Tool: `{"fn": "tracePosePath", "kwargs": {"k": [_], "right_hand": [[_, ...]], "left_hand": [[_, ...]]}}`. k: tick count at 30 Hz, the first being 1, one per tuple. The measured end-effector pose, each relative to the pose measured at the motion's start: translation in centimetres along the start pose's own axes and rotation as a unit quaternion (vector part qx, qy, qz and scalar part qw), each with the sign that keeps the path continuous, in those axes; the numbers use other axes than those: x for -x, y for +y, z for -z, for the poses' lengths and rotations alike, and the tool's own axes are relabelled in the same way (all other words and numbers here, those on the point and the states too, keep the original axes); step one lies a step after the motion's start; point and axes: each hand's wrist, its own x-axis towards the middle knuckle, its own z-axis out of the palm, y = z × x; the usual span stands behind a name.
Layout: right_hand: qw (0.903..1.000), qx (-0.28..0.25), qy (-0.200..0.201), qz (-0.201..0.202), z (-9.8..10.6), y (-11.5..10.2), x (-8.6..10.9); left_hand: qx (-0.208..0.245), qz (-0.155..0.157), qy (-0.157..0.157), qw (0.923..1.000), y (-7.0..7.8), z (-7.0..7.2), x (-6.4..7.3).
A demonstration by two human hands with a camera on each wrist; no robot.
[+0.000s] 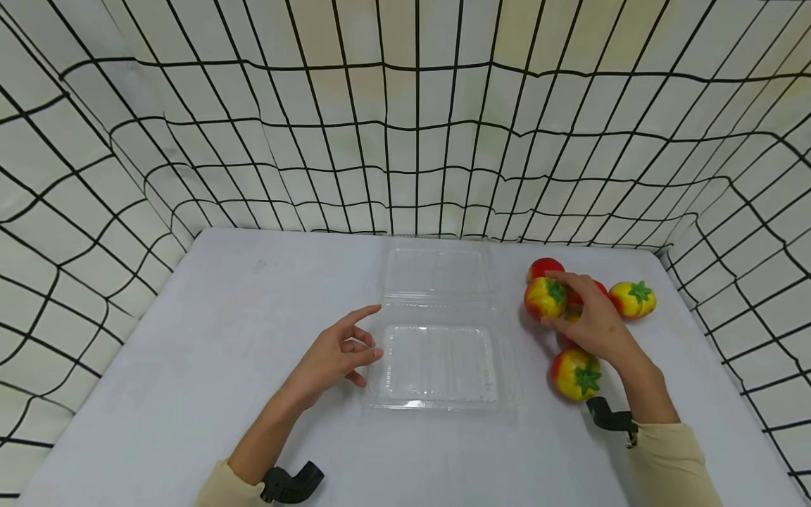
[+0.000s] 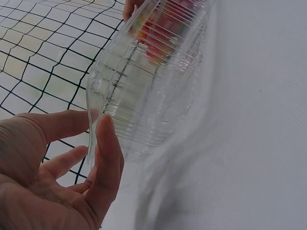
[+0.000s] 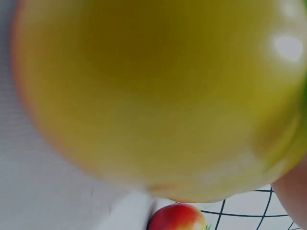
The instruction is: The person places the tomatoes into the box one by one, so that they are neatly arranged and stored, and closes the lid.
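My right hand (image 1: 594,320) holds a glossy red-and-yellow fruit with a green leafy cap (image 1: 545,298) between thumb and fingers. That fruit (image 3: 144,105) fills most of the right wrist view. Beneath and behind the hand lie several similar fruits, partly hidden by it. In the middle of the table, a clear plastic clamshell box (image 1: 440,405) lies unfolded, its lid (image 1: 437,271) toward the back. My left hand (image 1: 338,352) is at the box's left edge, fingers loosely spread, thumb tip right at the rim. In the left wrist view, the thumb (image 2: 108,143) overlaps the box edge.
One fruit (image 1: 575,374) lies in front of the right hand and another (image 1: 632,300) to its right. A red fruit (image 1: 545,268) sits behind the held one. Black netting (image 1: 418,169) over white cloth walls the table (image 1: 209,338) at back and sides.
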Motion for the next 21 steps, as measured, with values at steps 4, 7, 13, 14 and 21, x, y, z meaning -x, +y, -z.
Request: {"fn": "tracePosePath", "kwargs": {"k": [4, 7, 13, 14, 21], "right_hand": [[0.9999, -0.006, 0.009, 0.009, 0.0, -0.4, 0.0], [0.9997, -0.017, 0.015, 0.008, -0.1, -0.7, 0.0], [0.9994, -0.026, 0.024, -0.001, -0.2, -1.6, -0.2], [0.9993, -0.027, 0.025, -0.006, -0.3, -1.7, -0.2], [0.9979, -0.056, 0.023, -0.021, -0.6, -2.5, -0.1]], "left_hand": [[0.002, 0.001, 0.0, 1.0, 0.0, 0.0, 0.0], [0.005, 0.001, 0.0, 1.0, -0.1, 0.0, 0.1], [0.005, 0.0, 0.001, 1.0, -0.1, 0.1, 0.2], [0.004, 0.0, 0.002, 1.0, -0.1, 0.2, 0.2], [0.005, -0.004, -0.001, 1.0, -0.2, 0.2, 0.2]]}}
